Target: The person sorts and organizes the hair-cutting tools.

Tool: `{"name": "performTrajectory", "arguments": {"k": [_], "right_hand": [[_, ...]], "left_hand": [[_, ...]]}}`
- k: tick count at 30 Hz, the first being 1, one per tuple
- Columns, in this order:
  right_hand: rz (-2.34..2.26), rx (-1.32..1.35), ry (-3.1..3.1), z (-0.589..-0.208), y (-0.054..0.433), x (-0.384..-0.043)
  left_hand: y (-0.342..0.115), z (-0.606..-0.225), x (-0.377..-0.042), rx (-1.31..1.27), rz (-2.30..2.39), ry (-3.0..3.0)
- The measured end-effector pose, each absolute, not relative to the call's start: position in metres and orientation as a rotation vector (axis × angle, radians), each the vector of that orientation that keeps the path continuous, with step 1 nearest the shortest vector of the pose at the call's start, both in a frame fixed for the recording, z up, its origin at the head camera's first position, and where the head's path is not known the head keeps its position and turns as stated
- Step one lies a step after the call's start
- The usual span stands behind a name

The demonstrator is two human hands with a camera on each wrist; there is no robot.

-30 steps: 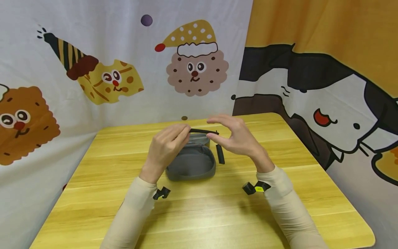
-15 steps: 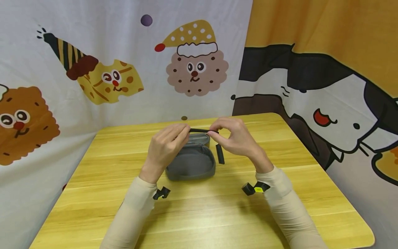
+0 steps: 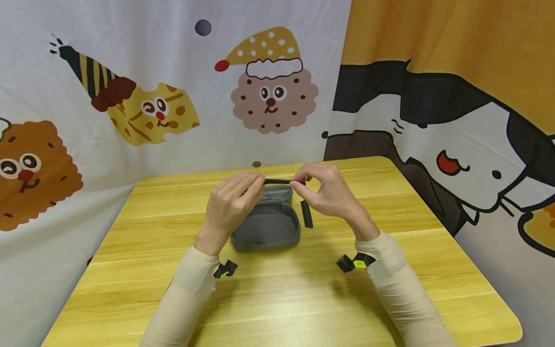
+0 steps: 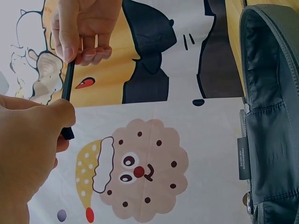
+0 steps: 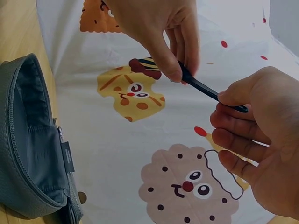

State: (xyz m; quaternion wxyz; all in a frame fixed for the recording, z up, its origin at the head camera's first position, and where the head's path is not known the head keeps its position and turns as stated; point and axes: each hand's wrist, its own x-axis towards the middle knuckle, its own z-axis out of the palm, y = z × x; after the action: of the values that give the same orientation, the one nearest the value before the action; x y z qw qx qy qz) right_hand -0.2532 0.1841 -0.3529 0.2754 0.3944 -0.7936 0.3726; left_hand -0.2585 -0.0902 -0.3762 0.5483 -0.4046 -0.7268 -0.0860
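Both hands have hold of the stick (image 3: 277, 181), a slim black thing stretched between them. Thumb and fingers of the left hand (image 3: 232, 205) are closed firmly round one end, with a short blunt bit poking out past the thumb. The right hand (image 3: 327, 193) pinches the other end between thumb and forefinger, no gap left, the tip just showing beyond; its remaining fingers are loosely bent and carry nothing.

That right-hand pinch is what's new. A second ago the thumb and forefinger were spread apart at that end; by half a second ago they had come together on it, and hardly anything has shifted since. The left hand's hold looks the same throughout. To my mind the work has become a two-handed one, with the stick steadied at either end, though I can't tell whether it's being pulled, turned or simply held.

It's up in the air, about level from where I stand, over the far side of the grey case (image 3: 265, 245), which sits unzipped on the table (image 3: 277, 308). Just right of the case lies a dark strip (image 3: 306, 214), with neither hand on it.
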Motion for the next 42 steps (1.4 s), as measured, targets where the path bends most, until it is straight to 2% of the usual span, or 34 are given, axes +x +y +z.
{"name": "performTrajectory", "arguments": {"k": [9, 27, 42], "right_hand": [[1.01, 1.03, -2.111, -0.355, 0.186, -0.256], [0.95, 1.088, -2.056, -0.356, 0.187, -0.262], [0.912, 1.127, -2.026, -0.357, 0.187, -0.264]], "left_hand": [[-0.092, -0.373, -0.258, -0.962, -0.222, -1.803], [-0.101, -0.36, -0.249, -1.067, -0.566, -2.106], [-0.104, -0.362, -0.25, -1.137, -0.645, -2.113]]}}
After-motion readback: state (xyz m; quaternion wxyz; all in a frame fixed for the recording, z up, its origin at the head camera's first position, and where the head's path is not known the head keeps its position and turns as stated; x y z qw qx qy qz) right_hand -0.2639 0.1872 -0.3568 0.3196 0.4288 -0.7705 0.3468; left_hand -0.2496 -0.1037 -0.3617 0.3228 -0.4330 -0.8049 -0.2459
